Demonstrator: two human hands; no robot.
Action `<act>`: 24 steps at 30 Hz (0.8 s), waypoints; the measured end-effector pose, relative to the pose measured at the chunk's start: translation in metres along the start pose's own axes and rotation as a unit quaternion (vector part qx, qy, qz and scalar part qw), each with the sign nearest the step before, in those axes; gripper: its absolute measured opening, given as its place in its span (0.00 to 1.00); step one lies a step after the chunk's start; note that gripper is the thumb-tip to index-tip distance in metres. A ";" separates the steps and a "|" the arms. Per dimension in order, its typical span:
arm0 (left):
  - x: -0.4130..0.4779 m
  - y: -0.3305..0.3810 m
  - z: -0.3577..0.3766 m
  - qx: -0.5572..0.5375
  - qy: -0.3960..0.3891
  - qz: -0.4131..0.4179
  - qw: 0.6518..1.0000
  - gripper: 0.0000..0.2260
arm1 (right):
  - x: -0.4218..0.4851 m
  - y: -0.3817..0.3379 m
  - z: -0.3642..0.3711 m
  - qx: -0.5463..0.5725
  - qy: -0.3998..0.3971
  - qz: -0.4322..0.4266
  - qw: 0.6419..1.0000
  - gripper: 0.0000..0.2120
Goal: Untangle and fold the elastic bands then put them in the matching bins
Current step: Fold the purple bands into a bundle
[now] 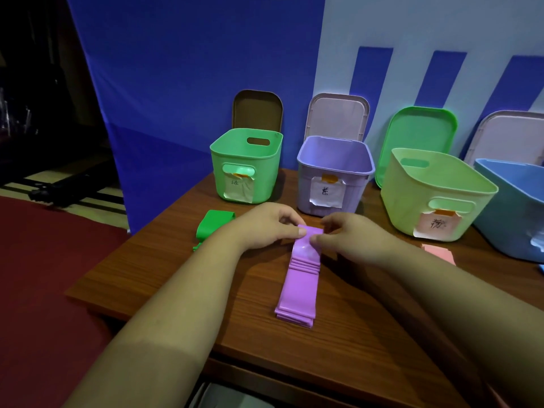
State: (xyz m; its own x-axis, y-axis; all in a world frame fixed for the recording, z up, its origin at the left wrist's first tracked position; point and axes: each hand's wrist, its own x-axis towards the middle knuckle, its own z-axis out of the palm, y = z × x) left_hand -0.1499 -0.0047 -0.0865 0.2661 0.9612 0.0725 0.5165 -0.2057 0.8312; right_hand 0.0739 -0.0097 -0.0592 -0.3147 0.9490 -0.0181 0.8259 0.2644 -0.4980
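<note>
A purple elastic band (298, 287) lies folded in flat layers on the wooden table (164, 269), running from the table's middle toward me. My left hand (265, 228) and my right hand (350, 237) both pinch its far end, thumbs on top. A folded green band (213, 226) lies left of my left hand. A pink band (438, 253) lies right of my right wrist. Behind stand a green bin (244, 169), a purple bin (335, 175), a pale green bin (435, 195) and a blue bin (512, 207), each with a paper label.
Four lids lean on the blue and white wall behind the bins: brown (257, 110), pale pink (337, 116), green (418, 136) and another pale one (509, 136). The table's left edge drops to a red floor (38, 290).
</note>
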 end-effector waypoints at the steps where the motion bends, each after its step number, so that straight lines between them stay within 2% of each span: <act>1: 0.000 0.000 0.000 -0.002 -0.001 -0.001 1.000 0.08 | 0.004 -0.002 0.000 -0.014 -0.027 0.006 1.000 0.22; 5: 0.001 -0.002 -0.002 -0.010 -0.016 -0.015 1.000 0.10 | 0.012 -0.003 -0.004 -0.010 -0.077 0.008 0.997 0.12; 7: 0.001 -0.002 -0.005 -0.051 -0.057 -0.034 0.996 0.15 | 0.014 -0.002 -0.006 -0.004 -0.075 -0.002 0.997 0.10; 10: 0.001 -0.005 -0.006 -0.072 -0.110 -0.036 0.991 0.21 | 0.018 0.002 -0.002 0.006 -0.050 -0.014 0.999 0.07; 12: 0.001 -0.004 -0.005 -0.067 -0.124 -0.029 0.990 0.21 | 0.022 0.003 0.000 0.008 0.002 -0.024 1.000 0.07; 16: 0.006 -0.004 0.000 -0.049 -0.090 -0.027 0.994 0.19 | 0.029 0.003 -0.001 0.016 0.080 -0.053 0.995 0.09; 24: 0.010 -0.003 0.011 -0.017 0.021 0.014 1.000 0.22 | 0.013 0.002 -0.007 -0.013 0.116 -0.142 0.983 0.14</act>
State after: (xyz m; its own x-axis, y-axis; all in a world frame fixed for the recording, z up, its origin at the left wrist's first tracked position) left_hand -0.1400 0.0038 -0.0939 0.2447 0.9623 0.1189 0.4803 -0.2269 0.8472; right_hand 0.0748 0.0048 -0.0548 -0.4217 0.8494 0.3172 0.7333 0.5253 -0.4318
